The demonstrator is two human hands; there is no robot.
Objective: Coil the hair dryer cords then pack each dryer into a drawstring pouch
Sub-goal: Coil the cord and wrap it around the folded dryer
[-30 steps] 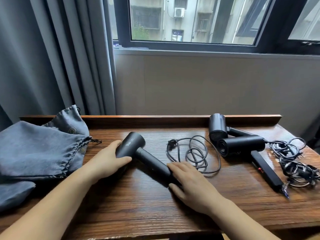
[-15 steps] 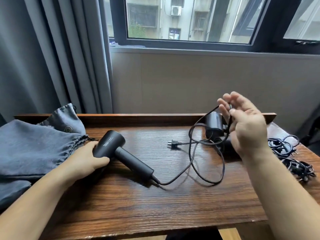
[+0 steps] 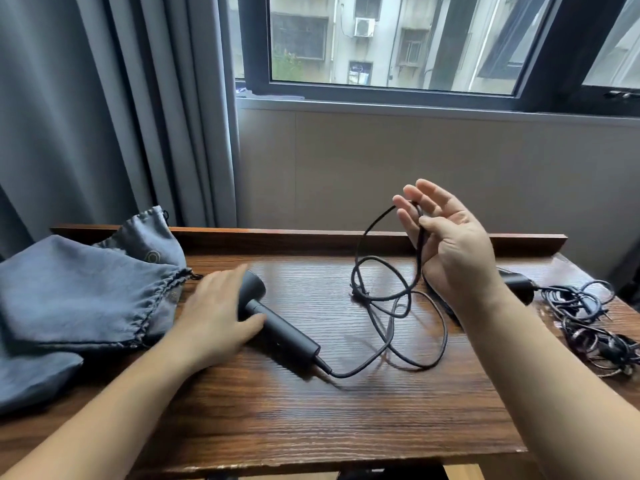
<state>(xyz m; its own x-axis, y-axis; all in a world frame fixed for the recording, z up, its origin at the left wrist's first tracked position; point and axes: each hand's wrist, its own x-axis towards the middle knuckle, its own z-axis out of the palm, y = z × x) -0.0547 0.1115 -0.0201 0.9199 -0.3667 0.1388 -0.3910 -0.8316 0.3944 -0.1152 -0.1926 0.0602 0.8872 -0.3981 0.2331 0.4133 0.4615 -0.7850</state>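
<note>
Table (image 3: 311,427): dark wood, raised back ledge.
Curtain (image 3: 104,116): grey, hung at left.
Window (image 3: 381,46): dark-framed; a building stood outside.
Wall (image 3: 415,174): beige.

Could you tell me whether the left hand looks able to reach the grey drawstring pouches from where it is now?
Probably yes: the left hand rests on the hair dryer, and the pouches lie right beside it with nothing between.
</note>
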